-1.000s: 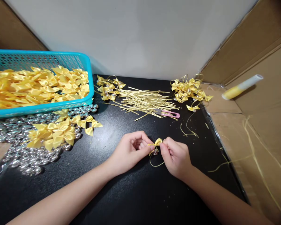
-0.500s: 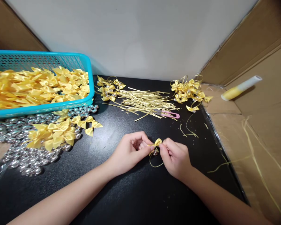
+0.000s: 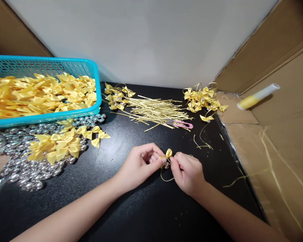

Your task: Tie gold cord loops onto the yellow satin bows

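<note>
Both hands meet over the middle of the black table point(image 3: 131, 208). My left hand point(image 3: 141, 164) and my right hand point(image 3: 187, 171) each pinch one side of a small yellow ribbon bow point(image 3: 168, 154). A silver bead point(image 3: 167, 165) hangs under the bow, and a thin gold wire point(image 3: 164, 178) loops down from it onto the table. Fingers of both hands are closed around the bow and wire.
A turquoise basket point(image 3: 65, 115) full of yellow bows stands at the left, with silver beads point(image 3: 20, 168) and loose bows point(image 3: 58, 144) in front. Cut gold wires point(image 3: 154, 111), a pink clip point(image 3: 183, 125) and bow piles point(image 3: 204, 99) lie behind. Cardboard point(image 3: 280, 141) with a white-yellow tube point(image 3: 257, 96) flanks the right.
The hands stay together on the bow; my right hand has shifted slightly left and turned a little. The whole view has tilted slightly.
</note>
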### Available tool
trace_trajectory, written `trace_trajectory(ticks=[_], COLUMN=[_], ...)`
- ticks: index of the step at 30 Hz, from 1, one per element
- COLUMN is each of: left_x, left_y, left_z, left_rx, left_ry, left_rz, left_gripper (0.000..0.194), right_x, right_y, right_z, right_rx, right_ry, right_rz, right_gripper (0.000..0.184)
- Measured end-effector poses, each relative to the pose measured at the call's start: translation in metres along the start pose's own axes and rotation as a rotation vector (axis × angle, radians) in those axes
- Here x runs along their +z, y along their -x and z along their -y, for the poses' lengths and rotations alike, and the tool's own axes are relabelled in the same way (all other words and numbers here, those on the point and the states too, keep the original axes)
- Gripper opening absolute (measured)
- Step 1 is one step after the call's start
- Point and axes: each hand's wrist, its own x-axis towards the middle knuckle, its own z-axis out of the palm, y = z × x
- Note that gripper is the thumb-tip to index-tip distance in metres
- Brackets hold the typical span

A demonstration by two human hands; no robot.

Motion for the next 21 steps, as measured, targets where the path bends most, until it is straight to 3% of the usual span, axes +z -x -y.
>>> trace_trajectory(ticks=[6, 13, 21], left_x=[-0.0007, -0.0023, 0.0032], left_y=[-0.0021, -0.0031, 0.0004], left_z=[-0.0045, -0.0080, -0.0100], left_rx=[-0.064, -0.157, -0.143], left_ry=[0.027, 0.035, -0.026], left_rz=[0.053, 0.155, 0.114], left_gripper=[0.037, 0.029, 0.024], right_x=[0.0000, -0.0003, 0.0009], right_y=[-0.0013, 0.0001, 0.0026], right_z=[0.0006, 0.0005, -0.0005], right_rx=[-0.008, -0.005, -0.017], right_ry=[0.010, 0.015, -0.018], right_rz=[-0.013, 0.004, 0.033], right_gripper=[0.033, 0.033, 0.028])
